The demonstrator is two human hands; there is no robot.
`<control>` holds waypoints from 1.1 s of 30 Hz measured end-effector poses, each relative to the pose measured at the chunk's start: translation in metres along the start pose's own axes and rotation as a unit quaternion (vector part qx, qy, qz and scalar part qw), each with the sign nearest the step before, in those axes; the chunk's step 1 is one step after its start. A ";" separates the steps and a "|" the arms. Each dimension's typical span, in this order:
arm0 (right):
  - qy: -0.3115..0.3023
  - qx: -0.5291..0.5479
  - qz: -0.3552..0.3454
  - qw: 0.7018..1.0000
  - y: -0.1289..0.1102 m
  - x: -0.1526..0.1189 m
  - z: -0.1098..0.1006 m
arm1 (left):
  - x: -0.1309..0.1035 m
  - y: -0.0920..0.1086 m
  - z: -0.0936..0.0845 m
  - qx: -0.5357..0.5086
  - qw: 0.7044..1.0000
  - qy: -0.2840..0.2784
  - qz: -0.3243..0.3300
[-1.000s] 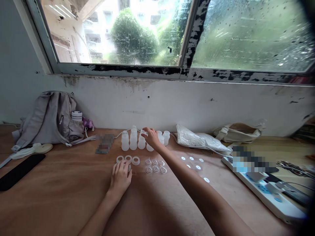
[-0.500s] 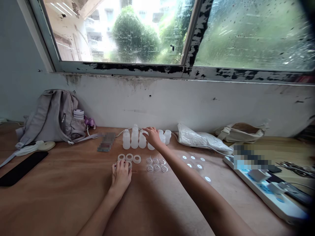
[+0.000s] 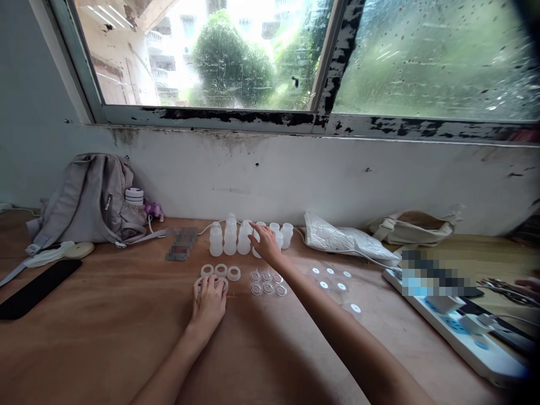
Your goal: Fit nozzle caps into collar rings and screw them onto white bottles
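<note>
While I am looking forward and down through the head camera, two bare hands are spreading out over a brown surface (image 3: 105, 349) below a window (image 3: 236, 67). The left hand (image 3: 209, 301) is resting palm down with its fingers loosely bent over the nearer of some pale rings (image 3: 234, 278); its fingertips are covering part of them, so I cannot tell whether it is gripping one. Three more rings are lying just beyond it. The right hand (image 3: 265, 242) is hanging at the row of translucent bottles (image 3: 230, 236), its thumb and forefinger apart, with nothing showing between them; I cannot tell whether it is touching a bottle. The bottles are standing upright side by side near the wall (image 3: 270, 174), and the hand is partly hiding those behind it. Between the two arms, six clear round pieces (image 3: 267, 288) are lying in two rows of three. Right of the right forearm, white-centred discs (image 3: 323, 285) are lying scattered. A grey backpack (image 3: 90, 197) is standing far left; a white power strip (image 3: 455, 343) is lying far right.
</note>
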State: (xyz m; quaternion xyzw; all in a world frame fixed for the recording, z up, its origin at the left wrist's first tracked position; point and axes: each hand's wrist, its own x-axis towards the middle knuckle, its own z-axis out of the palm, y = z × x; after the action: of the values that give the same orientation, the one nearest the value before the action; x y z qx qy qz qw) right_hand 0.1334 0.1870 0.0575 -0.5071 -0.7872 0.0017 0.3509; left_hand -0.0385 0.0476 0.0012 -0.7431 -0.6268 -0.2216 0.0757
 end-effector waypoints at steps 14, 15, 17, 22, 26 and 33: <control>-0.007 0.040 -0.013 0.999 0.001 -0.130 -0.012 | -0.006 0.018 0.007 -0.162 0.984 0.018 0.070; -0.013 0.019 -0.021 1.000 0.001 -0.135 -0.010 | -0.007 0.019 0.007 -0.167 0.983 0.015 0.073; -0.020 -0.024 -0.042 0.999 0.000 -0.141 -0.006 | -0.009 0.020 0.010 -0.175 0.982 0.010 0.075; -0.040 -0.062 -0.067 0.995 0.002 -0.142 0.000 | -0.008 0.019 0.013 -0.189 0.979 -0.005 0.072; -0.022 0.001 -0.063 0.998 0.006 -0.137 -0.012 | -0.007 0.020 0.012 -0.197 0.978 -0.013 0.070; -0.184 -0.056 0.160 0.968 0.025 -0.106 -0.063 | -0.008 0.019 0.014 -0.249 0.967 -0.027 0.056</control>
State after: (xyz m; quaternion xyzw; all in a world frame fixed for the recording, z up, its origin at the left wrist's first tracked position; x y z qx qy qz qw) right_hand 0.2140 0.0920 0.0373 -0.6363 -0.7456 0.1075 0.1663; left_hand -0.0174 0.0421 -0.0115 -0.7783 -0.5112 -0.3455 -0.1163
